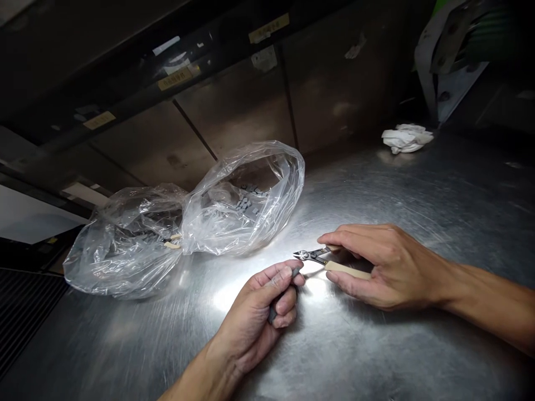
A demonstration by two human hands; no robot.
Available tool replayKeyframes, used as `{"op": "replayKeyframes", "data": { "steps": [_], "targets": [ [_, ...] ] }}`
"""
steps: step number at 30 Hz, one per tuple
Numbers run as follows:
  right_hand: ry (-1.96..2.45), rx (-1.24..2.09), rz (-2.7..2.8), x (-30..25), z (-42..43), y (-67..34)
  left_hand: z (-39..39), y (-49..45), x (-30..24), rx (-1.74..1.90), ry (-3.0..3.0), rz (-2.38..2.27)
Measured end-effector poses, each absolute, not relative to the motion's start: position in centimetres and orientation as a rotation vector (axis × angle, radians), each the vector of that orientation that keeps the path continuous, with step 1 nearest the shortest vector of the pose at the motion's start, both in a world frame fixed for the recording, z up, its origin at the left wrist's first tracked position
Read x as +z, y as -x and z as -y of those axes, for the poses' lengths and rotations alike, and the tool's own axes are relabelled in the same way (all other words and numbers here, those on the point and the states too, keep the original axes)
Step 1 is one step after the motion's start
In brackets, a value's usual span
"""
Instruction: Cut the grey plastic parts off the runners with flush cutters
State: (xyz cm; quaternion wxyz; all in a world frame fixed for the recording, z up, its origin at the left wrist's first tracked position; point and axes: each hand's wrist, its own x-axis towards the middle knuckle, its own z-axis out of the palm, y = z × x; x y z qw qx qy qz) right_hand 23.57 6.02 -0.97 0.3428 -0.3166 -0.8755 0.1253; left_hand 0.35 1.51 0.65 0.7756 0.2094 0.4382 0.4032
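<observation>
My left hand [267, 312] is closed around small dark grey pieces. One grey piece [296, 272] sticks out between thumb and forefinger, and another bit shows under the curled fingers; their exact kind is hard to make out. In my right hand [376, 264] is a pair of side cutters [307, 255] with cream handles, its jaws pointing left, just above the left fingertips. The handles are spread apart. Beyond the hands stands an opened clear plastic bag [288, 206] with many small grey pieces [246, 203] inside.
A second clear plastic bag [121, 273] lies to the left, with dark contents that are hard to see. A crumpled white cloth or paper [406, 138] rests at the back right of the metal table [359, 356]. Labelled dark panels [242, 106] stand behind, a metal bracket [443, 61] at upper right.
</observation>
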Motion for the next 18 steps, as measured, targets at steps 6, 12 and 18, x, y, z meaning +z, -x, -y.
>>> {"op": "replayKeyframes", "data": {
  "steps": [6, 12, 18],
  "targets": [
    [0.836, 0.324, 2.277, -0.91, -5.98, -23.56, -1.56, -0.43, 0.87, 0.837, -0.474, -0.983],
    [0.828, 0.329, 2.284, -1.03, -6.01, -23.59, -1.57, -0.49, 0.72, 0.849, -0.467, -0.961],
    [0.807, 0.323, 2.305, -1.10, -5.92, -23.54, -1.52, -0.52, 0.69, 0.855, -0.469, -0.995]
  ]
}}
